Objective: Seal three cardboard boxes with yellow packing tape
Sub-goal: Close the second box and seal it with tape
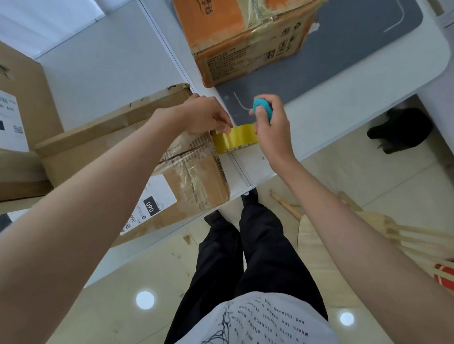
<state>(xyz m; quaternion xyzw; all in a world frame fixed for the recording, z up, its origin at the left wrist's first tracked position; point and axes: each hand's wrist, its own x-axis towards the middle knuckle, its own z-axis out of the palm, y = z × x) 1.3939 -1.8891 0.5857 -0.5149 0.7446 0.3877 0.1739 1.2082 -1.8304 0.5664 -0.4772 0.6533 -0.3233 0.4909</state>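
Observation:
A strip of yellow packing tape point(234, 138) stretches from the right end of a long brown cardboard box point(129, 140) on the white table. My left hand point(204, 115) rests on that box's end and pinches the tape where it meets the cardboard. My right hand point(269, 123) grips a small teal cutter point(262, 109) at the strip's other end; the tape roll is hidden. An orange box point(250, 31) with old tape stands at the far side on a grey mat. A third, larger brown box point(12, 117) with a white label sits at the left.
The white table point(348, 107) ends just in front of my legs. The grey mat point(358, 46) lies under the orange box. A wooden chair point(355, 233) stands at my right on the tiled floor. A dark object point(402, 131) lies under the table.

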